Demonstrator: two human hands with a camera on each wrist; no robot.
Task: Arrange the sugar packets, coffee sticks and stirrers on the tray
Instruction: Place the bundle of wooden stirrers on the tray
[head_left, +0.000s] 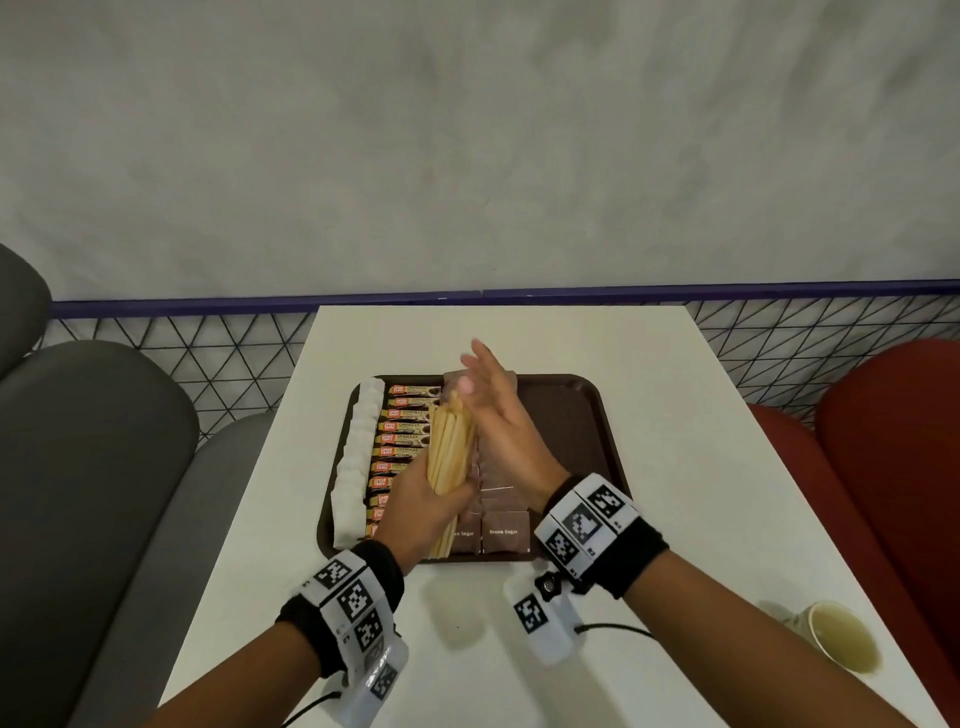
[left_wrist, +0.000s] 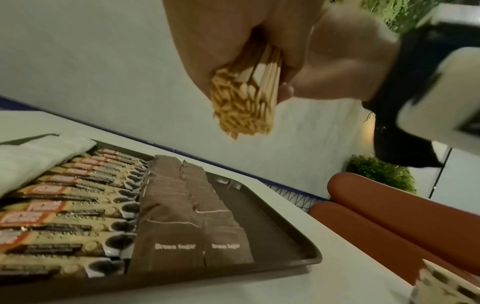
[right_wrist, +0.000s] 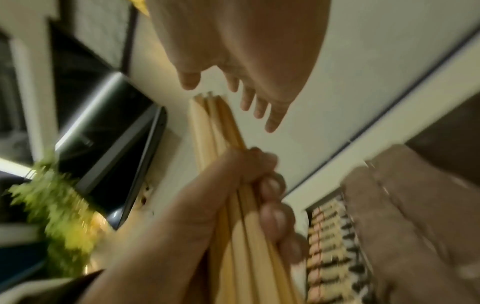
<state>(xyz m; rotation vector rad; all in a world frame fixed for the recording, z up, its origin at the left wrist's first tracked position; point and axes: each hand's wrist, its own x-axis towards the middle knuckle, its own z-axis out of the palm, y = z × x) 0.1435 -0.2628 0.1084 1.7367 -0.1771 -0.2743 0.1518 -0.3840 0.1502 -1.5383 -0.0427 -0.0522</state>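
A brown tray (head_left: 582, 410) lies on the white table. On it, from left to right, sit a column of white sugar packets (head_left: 356, 467), a row of coffee sticks (head_left: 405, 427) and two columns of brown sugar packets (head_left: 505, 531). My left hand (head_left: 423, 501) grips a thick bundle of wooden stirrers (head_left: 451, 457) above the tray, tilted up and away. My right hand (head_left: 493, 400) is open, fingers straight, its palm beside the bundle's upper end. In the left wrist view the stirrers' ends (left_wrist: 241, 107) stick out of the fist.
The tray's right third (head_left: 566, 457) is bare. A paper cup (head_left: 839, 642) of pale liquid stands at the table's near right edge. Grey seats (head_left: 104, 467) flank the left, red seats (head_left: 893, 467) the right. A wire fence and a wall are behind.
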